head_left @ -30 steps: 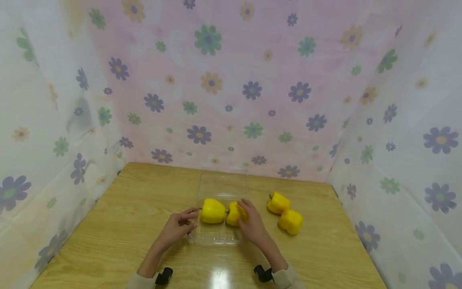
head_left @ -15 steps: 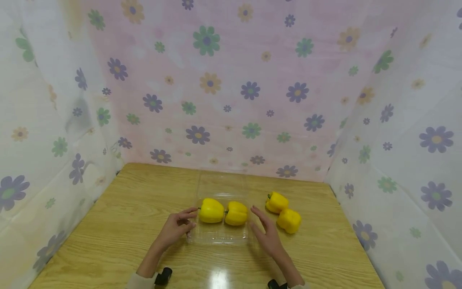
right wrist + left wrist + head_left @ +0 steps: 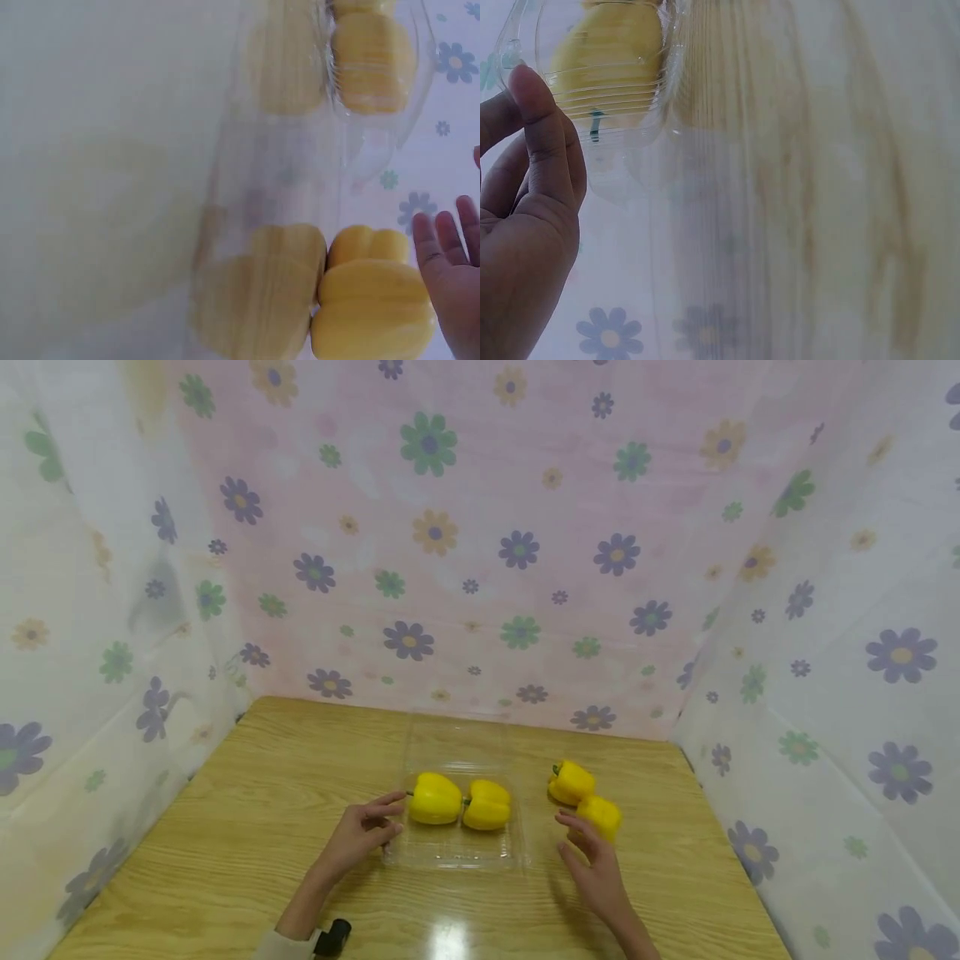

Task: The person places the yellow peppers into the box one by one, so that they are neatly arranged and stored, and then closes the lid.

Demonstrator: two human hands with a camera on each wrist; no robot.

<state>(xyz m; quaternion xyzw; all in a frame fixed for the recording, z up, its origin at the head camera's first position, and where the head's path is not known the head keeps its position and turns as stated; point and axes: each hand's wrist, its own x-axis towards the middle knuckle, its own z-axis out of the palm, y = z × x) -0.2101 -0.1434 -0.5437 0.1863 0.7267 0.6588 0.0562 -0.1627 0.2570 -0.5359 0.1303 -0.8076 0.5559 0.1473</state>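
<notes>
Right hand (image 3: 598, 870) is the one that's moved: a second ago it was on the blocky yellow bell pepper (image 3: 487, 806) in the right half of the clear plastic clamshell tray (image 3: 457, 853), and now it's over by the loose pair, fingers loosely spread, holding nothing. In the head view it partly covers the nearer plump yellow pepper (image 3: 603, 814); can't tell if they touch. That one sits against the farther glossy yellow pepper (image 3: 572, 782), both between the tray and the tabletop's right edge. Left hand (image 3: 358, 837) hasn't really budged, thumb and fingers at the tray's left rim, though whether it's pinching or just resting I can't tell. Tray lid (image 3: 457, 739) lies folded out toward the back edge of the wood-grain tabletop (image 3: 262, 793). So my read: placing the right pepper is done, next to the rounded yellow pepper (image 3: 435, 799), making it two in, two out.
</notes>
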